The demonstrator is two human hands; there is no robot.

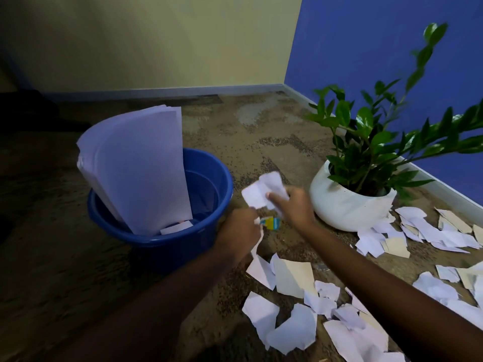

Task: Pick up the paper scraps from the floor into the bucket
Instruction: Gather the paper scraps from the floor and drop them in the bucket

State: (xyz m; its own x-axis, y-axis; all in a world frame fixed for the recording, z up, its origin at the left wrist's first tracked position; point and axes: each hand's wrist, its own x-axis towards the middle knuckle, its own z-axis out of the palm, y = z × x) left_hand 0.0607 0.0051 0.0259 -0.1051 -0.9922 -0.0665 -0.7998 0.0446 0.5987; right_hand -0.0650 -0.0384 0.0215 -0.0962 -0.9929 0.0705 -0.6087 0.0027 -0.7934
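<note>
A blue bucket [209, 199] stands on the carpet at centre left, with a tall stack of white sheets [136, 165] leaning inside it and a small scrap [176, 227] at its bottom. My right hand [292, 207] holds a crumpled white scrap [261, 190] just right of the bucket's rim. My left hand [240, 233] pinches a thin white strip [257, 246] and a small yellow and teal piece [270, 222]. Several white and cream scraps [292, 278] lie on the floor below both hands.
A white round pot [347, 205] with a green plant [371, 131] stands right of my hands. More scraps [423, 231] lie past the pot along the blue wall [366, 48]. A yellow wall runs behind the bucket.
</note>
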